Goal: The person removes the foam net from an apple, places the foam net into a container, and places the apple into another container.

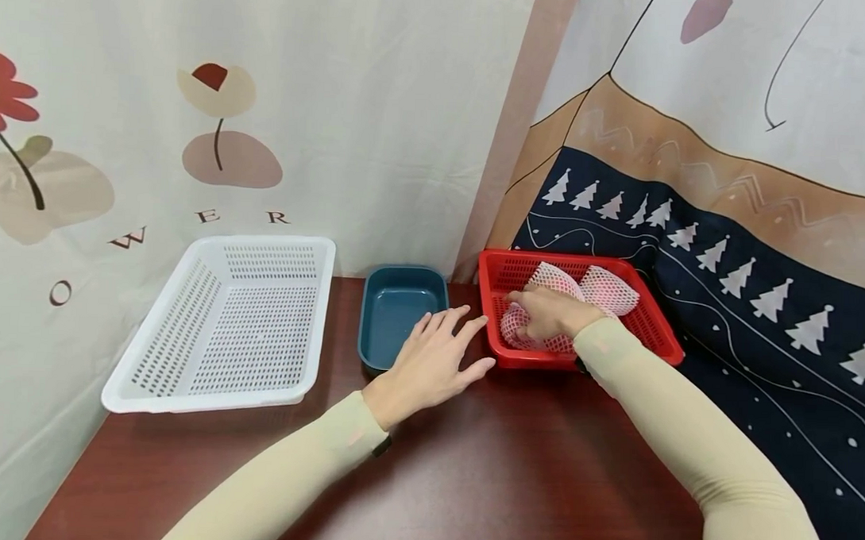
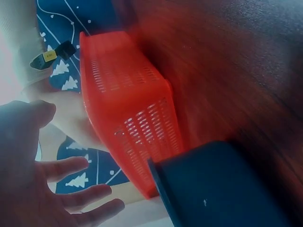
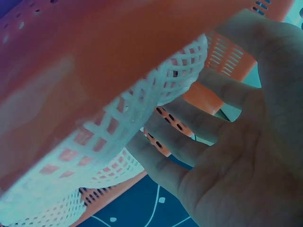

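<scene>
My right hand [image 1: 549,312] reaches down into the red basket [image 1: 579,360], over a round pinkish thing in a foam net sleeve [image 1: 514,327]. In the right wrist view its fingers [image 3: 222,125] extend, spread apart, behind the white netting [image 3: 137,101]; the basket rim crosses in front. Farther right in the basket lies another netted piece [image 1: 609,290], and a netted piece [image 1: 555,279] sits behind the hand. My left hand [image 1: 429,365] hovers palm down with fingers spread, holding nothing. It overlaps the front right corner of the dark blue tub [image 1: 382,356] in the head view.
A white perforated basket [image 1: 258,335] stands to the left on the dark red-brown table [image 1: 425,476]. The blue tub sits between the two baskets. Printed curtains [image 1: 380,125] hang right behind the containers, and a navy tree-patterned cloth [image 1: 730,344] borders the right side.
</scene>
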Demonstrator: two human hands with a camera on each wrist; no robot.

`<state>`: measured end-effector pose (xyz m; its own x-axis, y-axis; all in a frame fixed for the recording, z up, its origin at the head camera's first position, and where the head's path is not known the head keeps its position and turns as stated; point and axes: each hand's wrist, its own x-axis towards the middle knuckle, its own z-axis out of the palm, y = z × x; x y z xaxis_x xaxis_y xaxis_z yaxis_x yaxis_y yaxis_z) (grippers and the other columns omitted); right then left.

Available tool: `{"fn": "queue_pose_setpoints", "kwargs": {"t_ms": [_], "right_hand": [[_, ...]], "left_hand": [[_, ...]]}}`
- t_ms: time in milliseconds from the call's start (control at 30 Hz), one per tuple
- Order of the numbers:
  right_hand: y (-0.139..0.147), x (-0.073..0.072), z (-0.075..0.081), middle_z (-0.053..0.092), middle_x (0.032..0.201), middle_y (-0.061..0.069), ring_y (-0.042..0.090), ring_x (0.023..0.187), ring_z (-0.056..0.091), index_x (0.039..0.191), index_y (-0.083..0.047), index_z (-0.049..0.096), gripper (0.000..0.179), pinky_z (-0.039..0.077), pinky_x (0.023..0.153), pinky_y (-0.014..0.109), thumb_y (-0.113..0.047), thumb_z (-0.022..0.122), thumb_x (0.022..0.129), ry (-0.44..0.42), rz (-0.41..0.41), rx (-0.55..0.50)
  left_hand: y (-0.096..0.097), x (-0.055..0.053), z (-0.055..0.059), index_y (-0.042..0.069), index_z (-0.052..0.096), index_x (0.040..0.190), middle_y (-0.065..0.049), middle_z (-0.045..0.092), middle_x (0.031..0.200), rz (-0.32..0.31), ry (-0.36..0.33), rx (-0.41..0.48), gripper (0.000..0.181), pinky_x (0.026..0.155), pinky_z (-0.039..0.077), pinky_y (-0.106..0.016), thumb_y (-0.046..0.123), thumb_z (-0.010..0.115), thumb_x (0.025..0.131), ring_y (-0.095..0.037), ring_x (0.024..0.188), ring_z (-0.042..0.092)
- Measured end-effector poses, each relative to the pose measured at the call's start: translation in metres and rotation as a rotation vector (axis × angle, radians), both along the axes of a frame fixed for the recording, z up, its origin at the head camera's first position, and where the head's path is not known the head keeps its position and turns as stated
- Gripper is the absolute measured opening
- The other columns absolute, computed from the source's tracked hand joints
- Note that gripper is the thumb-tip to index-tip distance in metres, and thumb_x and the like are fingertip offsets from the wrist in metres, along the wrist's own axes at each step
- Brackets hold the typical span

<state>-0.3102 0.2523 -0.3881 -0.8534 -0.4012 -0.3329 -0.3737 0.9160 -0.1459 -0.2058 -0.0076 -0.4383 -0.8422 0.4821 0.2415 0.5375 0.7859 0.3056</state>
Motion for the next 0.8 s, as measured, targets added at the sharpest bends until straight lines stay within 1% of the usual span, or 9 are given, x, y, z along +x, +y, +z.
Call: {"fn": "queue_pose_setpoints", "kwargs": {"t_ms": [167, 267, 367, 433, 533, 633, 800], "right_hand": [[-0.001, -0.002, -0.002, 0.059, 0.170, 0.030, 0.048, 0.151, 0.063, 0.172, -0.011, 0.056, 0.080, 0.053, 0.126, 0.074, -0.023, 0.088, 0.100, 0.001, 0.020, 0.031], [-0.001, -0.003, -0.004, 0.057, 0.172, 0.031, 0.049, 0.154, 0.061, 0.172, -0.010, 0.056, 0.080, 0.053, 0.126, 0.074, -0.022, 0.088, 0.100, -0.002, 0.025, 0.036], [0.000, -0.004, -0.005, 0.061, 0.168, 0.030, 0.046, 0.147, 0.065, 0.170, -0.008, 0.058, 0.076, 0.056, 0.125, 0.069, -0.020, 0.087, 0.100, -0.007, 0.046, 0.036], [0.000, -0.005, -0.006, 0.067, 0.161, 0.027, 0.040, 0.134, 0.069, 0.167, -0.007, 0.060, 0.073, 0.060, 0.123, 0.065, -0.019, 0.087, 0.100, -0.005, 0.067, 0.037], [0.001, -0.006, -0.009, 0.073, 0.152, 0.024, 0.034, 0.120, 0.070, 0.164, -0.006, 0.063, 0.069, 0.062, 0.119, 0.061, -0.018, 0.087, 0.100, 0.000, 0.090, 0.041], [0.001, -0.008, -0.011, 0.072, 0.154, 0.024, 0.034, 0.123, 0.070, 0.165, -0.008, 0.063, 0.071, 0.062, 0.121, 0.061, -0.020, 0.088, 0.100, 0.004, 0.078, 0.053], [0.001, -0.009, -0.015, 0.069, 0.159, 0.025, 0.040, 0.135, 0.070, 0.166, -0.009, 0.063, 0.072, 0.058, 0.125, 0.064, -0.022, 0.088, 0.100, 0.010, 0.069, 0.073]], "left_hand": [[0.005, -0.003, -0.003, 0.026, 0.055, 0.174, -0.013, 0.054, 0.178, 0.006, 0.010, 0.007, 0.075, 0.137, 0.043, -0.068, 0.065, 0.066, 0.111, -0.038, 0.160, 0.056], [0.008, -0.006, -0.006, 0.025, 0.056, 0.173, -0.014, 0.055, 0.177, 0.010, 0.016, 0.011, 0.073, 0.136, 0.044, -0.068, 0.064, 0.065, 0.112, -0.039, 0.159, 0.057], [0.010, -0.008, -0.008, 0.024, 0.056, 0.173, -0.015, 0.055, 0.177, 0.011, 0.016, 0.016, 0.072, 0.136, 0.044, -0.069, 0.065, 0.064, 0.113, -0.039, 0.159, 0.057], [0.012, -0.010, -0.009, 0.024, 0.056, 0.173, -0.015, 0.054, 0.177, 0.013, 0.014, 0.016, 0.072, 0.136, 0.044, -0.069, 0.065, 0.064, 0.114, -0.039, 0.160, 0.057], [0.014, -0.012, -0.011, 0.024, 0.054, 0.174, -0.015, 0.054, 0.178, 0.019, 0.003, 0.009, 0.073, 0.136, 0.044, -0.069, 0.065, 0.063, 0.114, -0.039, 0.161, 0.056], [0.017, -0.016, -0.012, 0.025, 0.054, 0.174, -0.014, 0.053, 0.178, 0.022, -0.005, 0.001, 0.073, 0.136, 0.044, -0.069, 0.065, 0.063, 0.114, -0.038, 0.161, 0.056], [0.021, -0.021, -0.014, 0.024, 0.054, 0.175, -0.014, 0.053, 0.178, 0.026, -0.018, -0.006, 0.073, 0.135, 0.045, -0.069, 0.064, 0.062, 0.114, -0.037, 0.162, 0.054]]}}
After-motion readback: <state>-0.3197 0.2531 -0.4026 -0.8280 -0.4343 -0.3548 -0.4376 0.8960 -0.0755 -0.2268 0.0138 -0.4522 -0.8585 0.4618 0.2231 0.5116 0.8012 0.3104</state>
